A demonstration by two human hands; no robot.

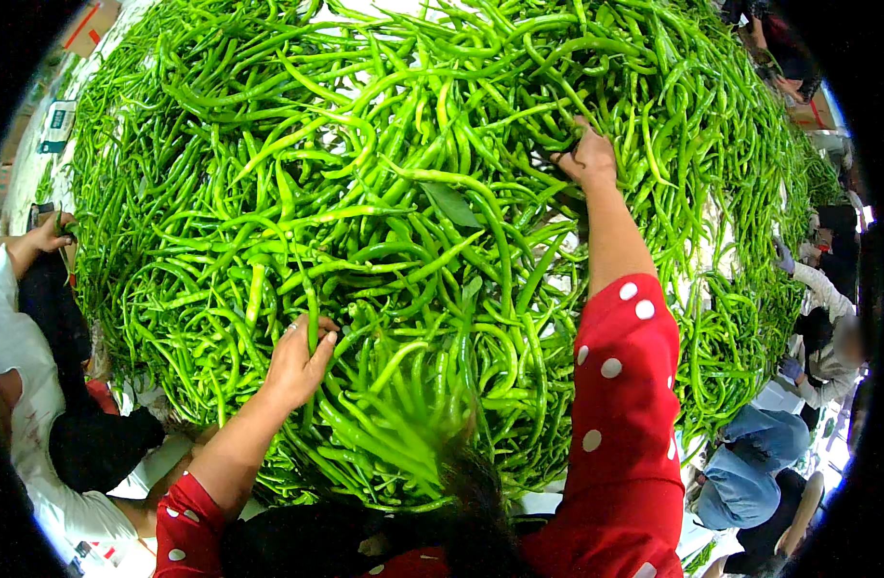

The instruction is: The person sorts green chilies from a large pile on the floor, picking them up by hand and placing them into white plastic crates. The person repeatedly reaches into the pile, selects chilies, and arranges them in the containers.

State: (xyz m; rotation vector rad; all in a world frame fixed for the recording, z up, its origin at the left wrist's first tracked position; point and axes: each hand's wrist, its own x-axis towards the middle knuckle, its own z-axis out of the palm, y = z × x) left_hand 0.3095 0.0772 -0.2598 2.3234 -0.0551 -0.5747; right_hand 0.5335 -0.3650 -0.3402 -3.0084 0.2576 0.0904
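A broad heap of long green chili peppers (427, 253) spreads over a white surface before me. At the lower centre-left is my left hand (302, 359), wearing a ring, with a long green pepper (312, 311) between thumb and fingers. My right hand (590, 155) reaches into the heap at the upper right; its fingertips are partly hidden among peppers, so its grasp is unclear. A broad green leaf (450, 204) lies on the peppers between my hands. Near my body, some peppers and dark hair look blurred.
At the left edge, a person's hand (49, 233) touches the heap beside a white and green packet (56, 126). Several people sit along the right edge, one with blue jeans (749, 466), another with gloved hands. Cardboard boxes (93, 25) stand at the upper corners.
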